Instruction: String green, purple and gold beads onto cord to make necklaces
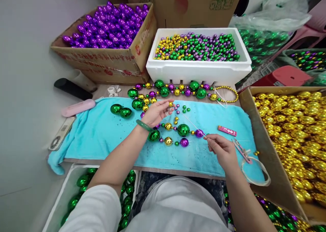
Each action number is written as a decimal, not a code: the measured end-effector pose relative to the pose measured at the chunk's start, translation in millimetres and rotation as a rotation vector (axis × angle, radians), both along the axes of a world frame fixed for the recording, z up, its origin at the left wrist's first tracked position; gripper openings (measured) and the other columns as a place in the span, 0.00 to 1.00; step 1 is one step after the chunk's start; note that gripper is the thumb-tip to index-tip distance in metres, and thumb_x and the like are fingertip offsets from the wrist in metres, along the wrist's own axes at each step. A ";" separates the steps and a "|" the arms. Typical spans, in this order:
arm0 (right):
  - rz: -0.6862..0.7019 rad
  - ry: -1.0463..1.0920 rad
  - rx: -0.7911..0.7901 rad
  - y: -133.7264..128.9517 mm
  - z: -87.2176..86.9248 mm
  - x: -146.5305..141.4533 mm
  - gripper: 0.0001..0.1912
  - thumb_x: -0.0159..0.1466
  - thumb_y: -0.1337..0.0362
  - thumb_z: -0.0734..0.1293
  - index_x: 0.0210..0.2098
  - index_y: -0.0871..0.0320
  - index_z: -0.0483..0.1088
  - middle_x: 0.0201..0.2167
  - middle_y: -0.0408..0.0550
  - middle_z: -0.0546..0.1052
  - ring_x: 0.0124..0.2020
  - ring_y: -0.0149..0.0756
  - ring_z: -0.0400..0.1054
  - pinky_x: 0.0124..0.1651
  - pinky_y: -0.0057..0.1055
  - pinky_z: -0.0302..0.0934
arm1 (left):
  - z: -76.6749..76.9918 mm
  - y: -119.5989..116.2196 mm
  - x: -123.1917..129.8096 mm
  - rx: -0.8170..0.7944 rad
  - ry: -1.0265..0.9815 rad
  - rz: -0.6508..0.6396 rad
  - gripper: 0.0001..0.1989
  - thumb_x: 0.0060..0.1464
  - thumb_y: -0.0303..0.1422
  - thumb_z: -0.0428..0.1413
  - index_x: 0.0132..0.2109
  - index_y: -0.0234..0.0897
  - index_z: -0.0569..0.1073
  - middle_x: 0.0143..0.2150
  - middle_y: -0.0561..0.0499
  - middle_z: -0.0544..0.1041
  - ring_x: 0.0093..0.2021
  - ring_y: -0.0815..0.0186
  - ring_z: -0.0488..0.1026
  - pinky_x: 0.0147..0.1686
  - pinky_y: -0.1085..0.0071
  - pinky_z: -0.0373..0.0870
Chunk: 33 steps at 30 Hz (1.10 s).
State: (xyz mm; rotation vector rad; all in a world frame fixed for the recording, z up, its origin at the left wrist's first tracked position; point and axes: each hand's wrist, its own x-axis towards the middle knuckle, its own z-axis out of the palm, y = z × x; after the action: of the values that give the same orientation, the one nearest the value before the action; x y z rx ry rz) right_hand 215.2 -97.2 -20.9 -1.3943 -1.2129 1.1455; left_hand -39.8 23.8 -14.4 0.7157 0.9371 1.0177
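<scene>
My left hand [159, 112], with a green bangle [144, 125] at the wrist, pinches a small gold bead [170, 104] above the towel. Between the fingers of my right hand [221, 149] is a thin white needle-like stick [195, 125] that points up and left. A strand of green, gold and purple beads [183, 130] lies between the hands, its near end reaching a purple bead [184, 142]. Loose small green beads [184, 111], purple beads [177, 112] and gold beads [176, 120] sit just right of my left hand. Two large green balls [125, 113] rest further left.
A blue towel [99, 137] covers the table. Behind it stand a white foam box [198, 67] of small beads and a carton [102, 64] of purple balls. A carton [273, 147] of gold balls borders the right. Scissors [241, 150] and a pink packet [227, 130] lie near my right hand.
</scene>
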 end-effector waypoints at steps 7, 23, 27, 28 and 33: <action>0.032 -0.011 -0.014 4.9 -3.6 -3.6 0.10 0.56 0.59 0.68 0.29 0.60 0.77 0.15 0.41 0.66 0.18 0.28 0.59 0.21 0.26 0.53 | 11.9 -17.0 1.5 -0.011 -0.150 0.007 0.09 0.58 0.24 0.55 0.44 0.29 0.78 0.37 0.44 0.79 0.32 0.71 0.76 0.33 0.77 0.73; 0.109 -0.085 -0.068 7.8 -6.1 -3.7 0.13 0.56 0.55 0.69 0.30 0.60 0.75 0.16 0.42 0.66 0.19 0.29 0.58 0.21 0.26 0.53 | 12.5 -36.7 10.1 0.209 0.053 -0.066 0.29 0.46 0.28 0.65 0.57 0.40 0.71 0.38 0.51 0.78 0.36 0.69 0.74 0.35 0.72 0.70; 0.162 -0.002 -0.069 8.9 -8.1 -19.3 0.13 0.57 0.55 0.69 0.30 0.59 0.72 0.16 0.41 0.67 0.18 0.28 0.59 0.21 0.26 0.55 | 14.2 -59.2 27.0 0.222 0.153 -0.194 0.32 0.46 0.28 0.65 0.59 0.38 0.69 0.38 0.49 0.77 0.38 0.67 0.74 0.42 0.67 0.70; 0.141 0.023 -0.061 8.9 -8.9 -21.8 0.13 0.58 0.55 0.69 0.30 0.59 0.72 0.16 0.41 0.67 0.18 0.28 0.58 0.21 0.26 0.54 | 14.6 -63.2 28.2 0.239 0.183 -0.199 0.30 0.47 0.29 0.65 0.58 0.39 0.70 0.40 0.48 0.78 0.38 0.66 0.74 0.43 0.67 0.70; 0.000 0.137 -0.025 7.5 -16.0 -12.4 0.10 0.59 0.57 0.70 0.32 0.58 0.71 0.18 0.42 0.69 0.19 0.28 0.59 0.20 0.26 0.54 | 9.8 -55.0 -9.3 0.428 0.665 0.132 0.12 0.52 0.32 0.61 0.46 0.40 0.78 0.48 0.46 0.76 0.44 0.62 0.72 0.46 0.67 0.67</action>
State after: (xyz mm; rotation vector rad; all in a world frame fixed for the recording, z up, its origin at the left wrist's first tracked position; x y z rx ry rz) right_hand 202.7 -89.7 -37.0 -1.3118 -1.1049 1.2393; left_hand -49.1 -31.2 -4.7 1.4197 1.3632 1.1318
